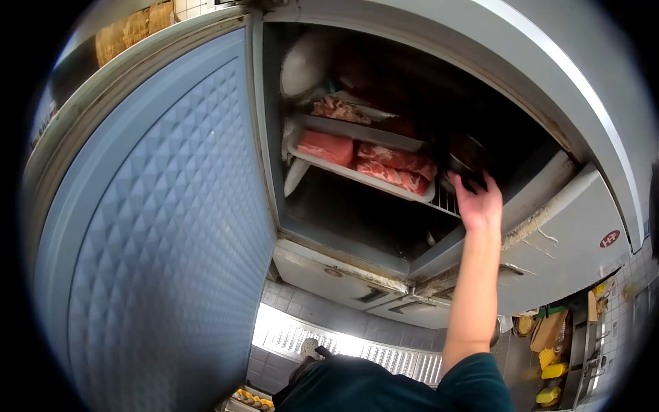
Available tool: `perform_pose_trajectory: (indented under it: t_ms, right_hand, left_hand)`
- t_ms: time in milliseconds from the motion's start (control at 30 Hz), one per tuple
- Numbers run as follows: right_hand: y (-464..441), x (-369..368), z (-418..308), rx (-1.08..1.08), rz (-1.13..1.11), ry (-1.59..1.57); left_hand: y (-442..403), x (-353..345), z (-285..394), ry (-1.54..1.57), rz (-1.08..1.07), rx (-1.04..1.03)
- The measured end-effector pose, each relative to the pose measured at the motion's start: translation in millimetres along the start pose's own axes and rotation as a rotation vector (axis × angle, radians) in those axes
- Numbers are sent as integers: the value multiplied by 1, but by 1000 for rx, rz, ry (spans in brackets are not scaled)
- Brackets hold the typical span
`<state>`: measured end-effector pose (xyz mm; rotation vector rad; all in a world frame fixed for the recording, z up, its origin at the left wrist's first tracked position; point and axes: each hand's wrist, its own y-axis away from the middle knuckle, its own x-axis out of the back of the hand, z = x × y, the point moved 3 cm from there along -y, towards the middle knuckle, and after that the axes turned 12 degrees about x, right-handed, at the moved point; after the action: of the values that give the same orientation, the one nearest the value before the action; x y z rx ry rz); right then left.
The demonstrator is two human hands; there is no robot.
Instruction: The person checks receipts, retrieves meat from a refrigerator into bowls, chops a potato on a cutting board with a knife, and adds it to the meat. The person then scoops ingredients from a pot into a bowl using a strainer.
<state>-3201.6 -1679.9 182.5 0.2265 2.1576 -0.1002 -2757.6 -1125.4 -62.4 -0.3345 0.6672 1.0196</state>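
My right hand point(478, 204) reaches into the open refrigerator, thumb and fingers spread apart. Just beyond its fingertips sits a dark round bowl point(468, 152) in shadow; whether the fingers touch it I cannot tell. Left of the hand, a white tray point(364, 177) on the wire shelf point(446, 201) carries large pieces of raw meat point(397, 167). Behind that tray lies a further tray with thinner cut meat point(338, 108). My left hand is out of view.
The patterned refrigerator door point(171, 226) stands wide on the left. Closed lower doors point(329, 273) are below the opening. A metal floor grate point(398, 357) runs underneath. Yellow containers point(555, 371) stand at lower right, a tray of eggs point(252, 399) at the bottom.
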Motion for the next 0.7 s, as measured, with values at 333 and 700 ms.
perform_pose_trajectory:
  t_ms: [333,700]
  right_hand:
    - [-102,12,15,183,-53,138]
    - [-110,-37,2,196,73,203]
  left_hand:
    - [-24,1,-6,31,-53,56]
    - [-27,8,4,42,-95,71]
